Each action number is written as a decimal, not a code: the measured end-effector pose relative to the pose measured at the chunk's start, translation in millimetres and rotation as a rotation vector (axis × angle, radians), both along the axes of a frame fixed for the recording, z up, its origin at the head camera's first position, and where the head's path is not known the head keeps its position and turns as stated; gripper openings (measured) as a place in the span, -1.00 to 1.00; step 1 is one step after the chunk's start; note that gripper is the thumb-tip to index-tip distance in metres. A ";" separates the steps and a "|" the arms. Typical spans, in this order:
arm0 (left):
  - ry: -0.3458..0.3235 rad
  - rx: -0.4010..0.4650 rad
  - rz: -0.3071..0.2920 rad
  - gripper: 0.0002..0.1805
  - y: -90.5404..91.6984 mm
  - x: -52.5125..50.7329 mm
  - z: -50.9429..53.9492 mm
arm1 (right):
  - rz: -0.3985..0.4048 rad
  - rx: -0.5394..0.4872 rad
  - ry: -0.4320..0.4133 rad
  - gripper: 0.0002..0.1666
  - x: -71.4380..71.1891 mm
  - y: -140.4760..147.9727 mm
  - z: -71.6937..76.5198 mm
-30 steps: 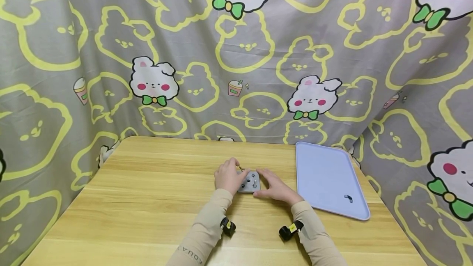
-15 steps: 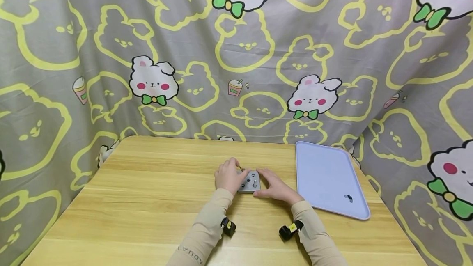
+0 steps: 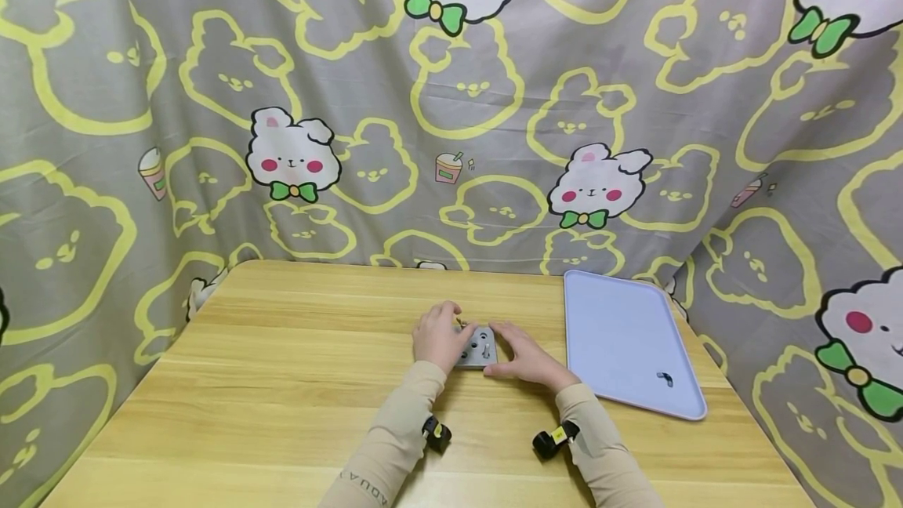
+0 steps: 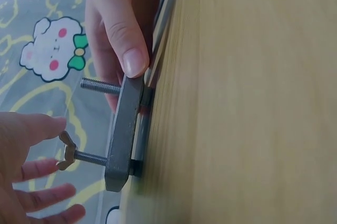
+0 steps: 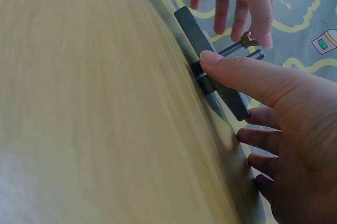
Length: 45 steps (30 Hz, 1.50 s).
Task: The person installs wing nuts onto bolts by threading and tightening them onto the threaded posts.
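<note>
A grey metal plate (image 3: 478, 357) with several holes lies near the middle of the table, raised a little on bolt heads (image 4: 137, 168). Two threaded bolts stand up through it. One bolt (image 4: 92, 158) carries a brass-coloured wing nut (image 4: 68, 152) near its tip; the other bolt (image 4: 99, 85) has a bare end. My left hand (image 3: 437, 338) has thumb and index finger at the wing nut's two wings, the remaining fingers spread. At the plate's right side my right hand (image 3: 524, 357) grips it, thumb (image 5: 226, 66) on the near edge and fingers at the far side.
A pale blue tray (image 3: 621, 328) stands on the right of the wooden table (image 3: 282, 382), with a small dark metal piece (image 3: 665, 379) in it. A patterned curtain (image 3: 381, 234) hangs behind the table. Each wrist wears a black strapped camera (image 3: 437, 435).
My left hand has shifted slightly to the right, its fingers moving around the wing nut. The right hand and the plate stay where they were.
</note>
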<state>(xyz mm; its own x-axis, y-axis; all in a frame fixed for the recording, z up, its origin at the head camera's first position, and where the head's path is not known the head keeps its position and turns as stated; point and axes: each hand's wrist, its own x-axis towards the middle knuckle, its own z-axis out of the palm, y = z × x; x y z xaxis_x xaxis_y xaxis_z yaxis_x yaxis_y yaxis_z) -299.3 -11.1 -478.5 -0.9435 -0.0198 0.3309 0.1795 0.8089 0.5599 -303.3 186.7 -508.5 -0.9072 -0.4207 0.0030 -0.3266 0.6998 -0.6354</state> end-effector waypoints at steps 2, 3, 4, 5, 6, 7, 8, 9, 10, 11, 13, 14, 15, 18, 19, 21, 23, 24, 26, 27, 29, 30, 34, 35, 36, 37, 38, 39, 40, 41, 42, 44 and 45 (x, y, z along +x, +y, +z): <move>0.011 0.005 -0.032 -0.64 0.9 0.8 0.8 | -0.002 -0.003 -0.003 0.13 0.0 -0.1 0.2; 0.014 0.004 -0.043 -0.67 1.2 1.0 1.1 | -0.003 -0.002 -0.006 0.13 0.2 -0.1 0.3; 0.010 0.004 -0.052 -0.68 1.6 1.2 1.5 | -0.006 -0.002 -0.009 0.13 0.3 -0.2 0.5; 0.003 0.004 -0.057 -0.70 1.8 1.4 1.8 | -0.008 -0.002 -0.013 0.13 0.4 -0.2 0.8; -0.001 0.001 -0.056 -0.71 1.9 1.4 1.7 | -0.009 -0.002 -0.015 0.13 0.5 -0.2 0.8; -0.004 0.000 -0.054 -0.73 1.9 1.1 1.4 | -0.010 -0.002 -0.015 0.13 0.5 -0.2 0.8; -0.006 -0.001 -0.051 -0.74 1.8 0.8 1.0 | -0.011 -0.003 -0.016 0.13 0.5 -0.1 0.6; -0.010 -0.001 -0.049 -0.76 1.6 0.5 0.6 | -0.010 -0.002 -0.014 0.13 0.3 0.0 0.3; -0.014 0.000 -0.048 -0.79 1.5 0.2 0.1 | -0.009 -0.001 -0.011 0.13 0.2 0.0 0.1; -0.020 0.002 -0.048 -0.81 1.2 0.0 -0.2 | -0.007 0.001 -0.007 0.13 0.0 0.1 -0.2; -0.036 0.006 -0.052 -0.84 0.8 -0.4 -0.4 | -0.005 0.001 -0.002 0.13 -0.3 0.1 -0.5; -0.042 0.006 -0.054 -0.86 0.5 -0.7 -0.5 | -0.005 0.000 -0.001 0.14 -0.4 0.1 -0.6; -0.048 0.008 -0.057 -0.87 0.2 -1.1 -0.6 | -0.004 0.001 0.002 0.14 -0.5 0.1 -0.7; -0.069 0.012 -0.064 -0.88 -0.7 -2.2 -0.4 | -0.005 -0.004 0.004 0.14 -0.6 0.0 -0.7; -0.069 0.017 -0.068 -0.89 -1.2 -2.7 -0.4 | -0.004 -0.004 0.004 0.14 -0.6 0.0 -0.8; -0.075 0.027 -0.075 -0.89 -2.3 -3.6 -0.1 | -0.004 -0.002 0.006 0.14 -0.6 -0.1 -0.9; -0.080 0.039 -0.085 -0.90 -3.6 -4.5 0.0 | -0.003 -0.001 0.006 0.14 -0.8 -0.1 -1.0; -0.084 0.048 -0.093 -0.90 -4.4 -4.8 0.2 | -0.003 0.000 0.006 0.14 -0.7 -0.1 -1.0; -0.098 0.061 -0.108 -0.91 -6.0 -5.9 -0.1 | -0.004 0.001 0.004 0.14 -0.6 -0.1 -0.9; -0.105 0.070 -0.118 -0.91 -7.0 -6.5 -0.2 | -0.004 0.000 0.003 0.14 -0.5 -0.1 -0.9; -0.113 0.085 -0.143 -0.92 -9.1 -8.0 -0.6 | -0.006 -0.006 0.002 0.14 -0.6 0.0 -1.1; -0.117 0.096 -0.158 -0.92 -10.3 -8.6 -0.9 | -0.006 -0.006 0.002 0.14 -0.6 0.0 -1.3; -0.130 0.153 -0.226 -0.91 -15.3 -11.2 -2.1 | -0.006 -0.007 0.004 0.15 -1.0 0.5 -2.7; -0.138 0.171 -0.240 -0.91 -16.3 -11.5 -2.2 | -0.005 -0.006 0.005 0.15 -1.1 0.6 -3.0; -0.147 0.188 -0.252 -0.91 -17.3 -11.9 -2.1 | -0.004 -0.004 0.007 0.15 -1.2 0.6 -3.3; -0.153 0.199 -0.263 -0.90 -18.0 -12.5 -2.3 | -0.004 -0.003 0.009 0.15 -1.3 0.7 -3.5; -0.158 0.207 -0.270 -0.90 -18.7 -12.9 -2.3 | -0.003 -0.003 0.010 0.15 -1.5 0.6 -3.6; -0.162 0.215 -0.277 -0.90 -19.2 -13.4 -2.3 | -0.003 -0.004 0.013 0.15 -1.6 0.4 -3.6; -0.162 0.219 -0.285 -0.90 -19.6 -13.7 -2.6 | -0.004 -0.004 0.013 0.15 -1.8 0.2 -3.5; -0.161 0.221 -0.291 -0.89 -19.9 -14.1 -2.9 | -0.005 -0.003 0.013 0.15 -1.7 0.0 -3.1; -0.159 0.222 -0.299 -0.88 -20.2 -14.5 -3.1 | -0.005 -0.001 0.013 0.15 -1.7 -0.2 -2.6; -0.163 0.238 -0.308 -0.82 -20.5 -15.2 -3.0 | -0.007 -0.002 0.011 0.14 -1.4 -0.6 -1.6; -0.165 0.249 -0.312 -0.78 -20.4 -15.3 -2.6 | -0.007 -0.001 0.011 0.14 -1.4 -0.7 -1.1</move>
